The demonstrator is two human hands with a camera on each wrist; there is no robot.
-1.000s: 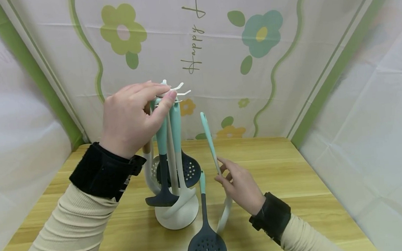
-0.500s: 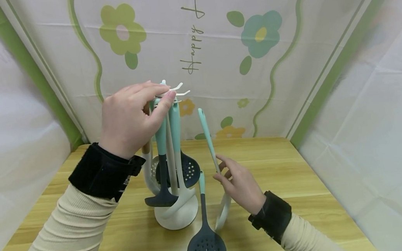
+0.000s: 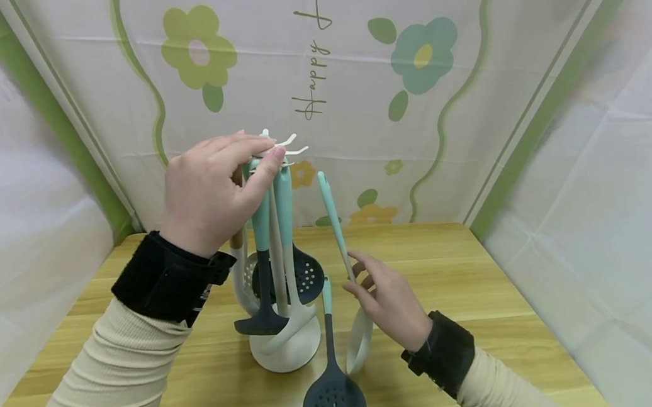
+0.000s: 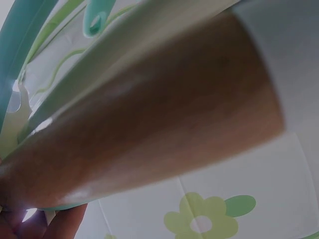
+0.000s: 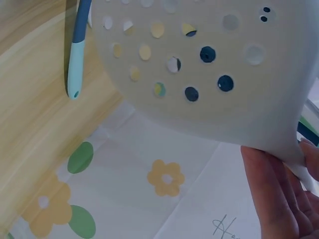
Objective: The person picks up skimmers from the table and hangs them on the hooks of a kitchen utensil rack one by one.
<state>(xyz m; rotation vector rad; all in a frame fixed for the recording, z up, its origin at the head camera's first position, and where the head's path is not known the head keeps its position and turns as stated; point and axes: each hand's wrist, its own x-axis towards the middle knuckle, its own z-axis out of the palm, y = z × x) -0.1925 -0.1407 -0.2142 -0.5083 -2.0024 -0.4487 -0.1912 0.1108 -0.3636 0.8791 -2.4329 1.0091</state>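
Right hand (image 3: 388, 303): fingers pinch the handle of a white perforated skimmer (image 3: 337, 240), held upright, head low above the counter (image 3: 479, 281). Left hand (image 3: 211, 189): fingers curl round the hooked top of the utensil stand (image 3: 287, 345), just left of the skimmer. Ladle (image 3: 263, 321) and slotted spoon (image 3: 307, 271) hang there. Dark slotted spatula (image 3: 334, 398) lies on the counter in front, beside the skimmer's head.

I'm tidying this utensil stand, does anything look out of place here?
One dark slotted spoon lies flat on the table in front of the stand, while the others hang from its hooks. The right hand holds a white slotted utensil off the rack.
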